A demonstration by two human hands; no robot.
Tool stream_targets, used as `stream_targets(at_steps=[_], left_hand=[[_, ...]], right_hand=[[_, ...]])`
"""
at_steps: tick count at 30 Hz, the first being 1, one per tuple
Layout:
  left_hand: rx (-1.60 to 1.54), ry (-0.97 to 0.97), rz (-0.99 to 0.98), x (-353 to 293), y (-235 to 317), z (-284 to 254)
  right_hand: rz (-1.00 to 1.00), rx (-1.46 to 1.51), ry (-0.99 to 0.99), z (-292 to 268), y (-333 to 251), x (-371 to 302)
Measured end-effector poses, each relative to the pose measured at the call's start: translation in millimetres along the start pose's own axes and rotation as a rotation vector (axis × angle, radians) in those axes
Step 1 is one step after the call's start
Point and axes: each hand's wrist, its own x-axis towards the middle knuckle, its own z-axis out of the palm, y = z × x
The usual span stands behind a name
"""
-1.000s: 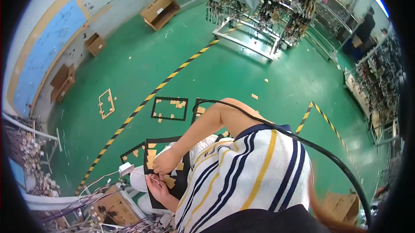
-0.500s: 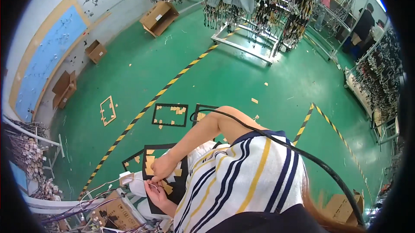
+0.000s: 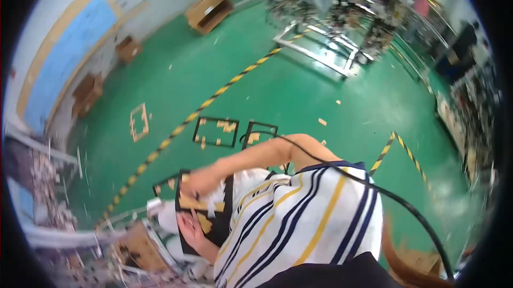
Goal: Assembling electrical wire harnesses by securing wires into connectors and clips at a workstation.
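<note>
A black board or sheet [image 3: 227, 194] with tan paper-like pieces on it lies across my lap. My right hand [image 3: 200, 182] is over its upper part, fingers downward and smeared by motion; whether they grip anything is unclear. A tan strip [image 3: 202, 204] lies just below that hand. Palm up, my left hand [image 3: 191, 227] rests by the lower left part of the board, its fingers apart and slightly blurred, with no held thing visible. Beside it are more tan pieces [image 3: 204, 223].
Black frames with tan scraps [image 3: 216, 131] lie on the green floor, as does a tan frame [image 3: 139, 123]. An opened carton [image 3: 143, 246] and tangled wires stand at lower left. Racks of hanging cables, cartons [image 3: 209, 12] and distant people are farther off. A black cable [image 3: 395, 198] crosses my shoulder.
My hands have moved apart, the right one up and away from the left. The thin white wire between them no longer shows there. The whole view has shifted and blurred slightly.
</note>
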Motion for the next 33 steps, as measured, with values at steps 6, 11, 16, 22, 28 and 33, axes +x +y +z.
stream_targets(at_steps=[6, 11, 16, 22, 28, 33], left_hand=[[0.07, 0.598, 0.043, -24.3, 28.8, 110.4], [0.042, 0.611, 0.189, -72.3, 43.9, 144.2], [-0.015, 0.779, 0.286, -100.3, 47.9, 169.3], [0.059, 0.826, 0.304, -102.3, 44.9, 173.1], [0.127, 0.808, 0.283, -94.0, 43.7, 170.7], [0.236, 0.829, 0.279, -89.6, 44.0, 161.5]], right_hand=[[0.357, 0.845, 0.344, -51.1, -43.9, 11.2], [0.306, 1.189, 0.293, -38.3, -80.7, 51.9], [0.381, 1.225, 0.081, -17.0, -77.2, 75.6], [0.369, 1.094, -0.035, -14.4, -89.0, 77.3], [0.48, 0.979, 0.04, -8.2, -79.7, 75.1], [0.474, 0.85, 0.076, -7.1, -81.2, 83.8]])
